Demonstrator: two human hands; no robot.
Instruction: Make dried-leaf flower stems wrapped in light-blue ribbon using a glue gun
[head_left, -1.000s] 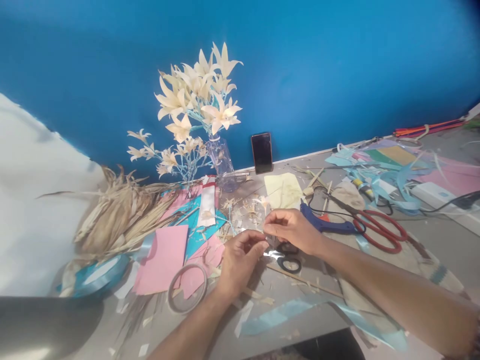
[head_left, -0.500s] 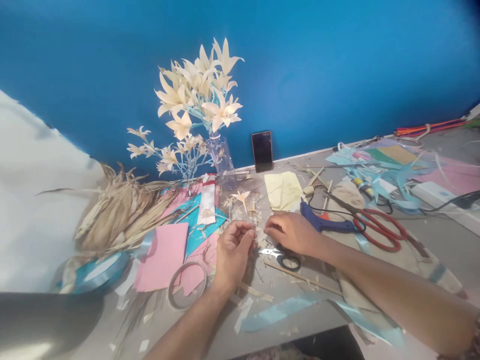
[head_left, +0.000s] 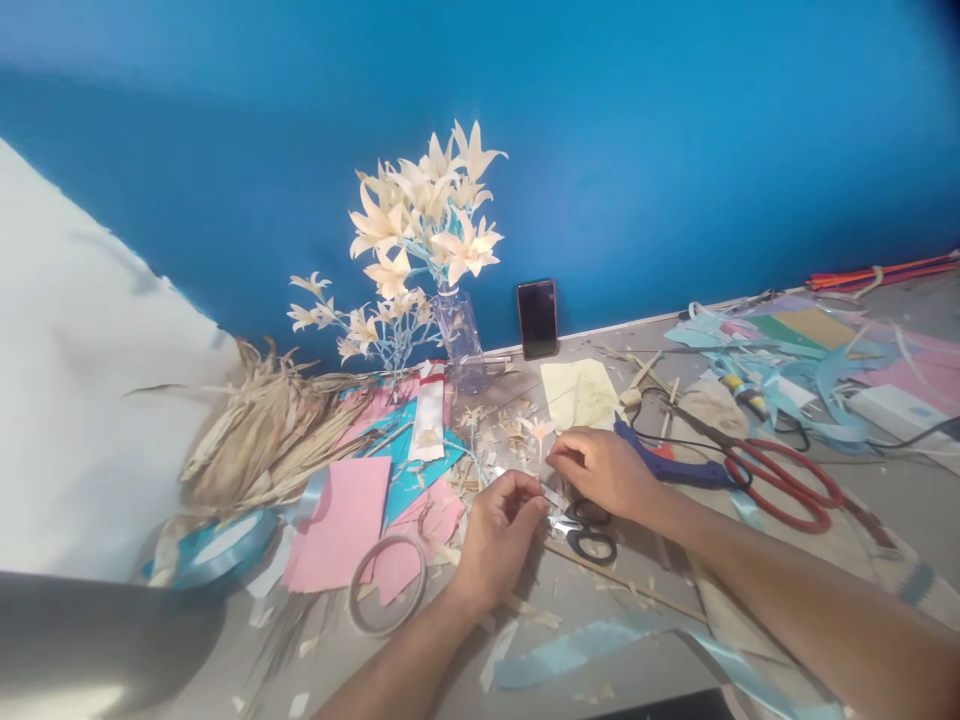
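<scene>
My left hand (head_left: 501,540) is closed, thumb and fingertips pinched together. Just above the pinch stands a small cream-pink flower (head_left: 536,430), its stem running down into those fingertips. My right hand (head_left: 604,470) is close by on the right, its fingers curled in a pinch beside the stem; what they hold, if anything, is too small to make out. Small black-handled scissors (head_left: 592,545) lie between the hands, the blades partly hidden behind my left fingertips. Pale scraps (head_left: 521,432) are scattered about the flower.
Behind stand a clear vase (head_left: 461,345) of cream flowers and a phone (head_left: 538,320). Dried husks (head_left: 255,430), pink paper (head_left: 337,525), a tape ring (head_left: 356,590) and blue ribbon roll (head_left: 225,550) lie left. A blue glue gun (head_left: 686,472) and red-handled scissors (head_left: 795,510) lie right.
The view has shifted, so most things appear farther right and lower. The small flower has moved right together with my left hand, and its stem is now nearer my right fingertips.
</scene>
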